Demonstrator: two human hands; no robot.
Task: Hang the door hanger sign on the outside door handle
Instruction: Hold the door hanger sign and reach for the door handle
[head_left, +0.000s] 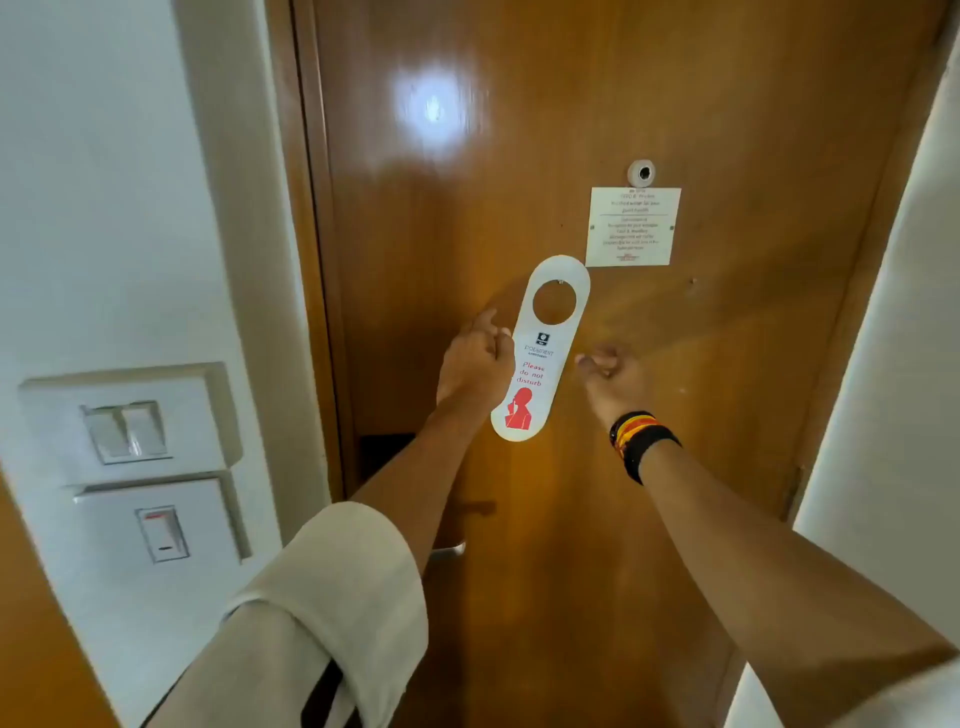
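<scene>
A white door hanger sign (545, 358) with a round hole at its top and red "Please do not disturb" print is held up in front of the shut wooden door (519, 156). My left hand (475, 364) grips the sign's left edge at mid-height. My right hand (615, 376), with a black and orange wristband, hovers just right of the sign with fingers curled, touching nothing I can see. A silvery door handle (451, 550) peeks out below my left forearm, mostly hidden.
A peephole (642, 172) and a white notice plate (631, 227) sit on the door above the sign. Wall switches (127, 431) are mounted on the white wall at left. A white wall edge (883, 364) closes in on the right.
</scene>
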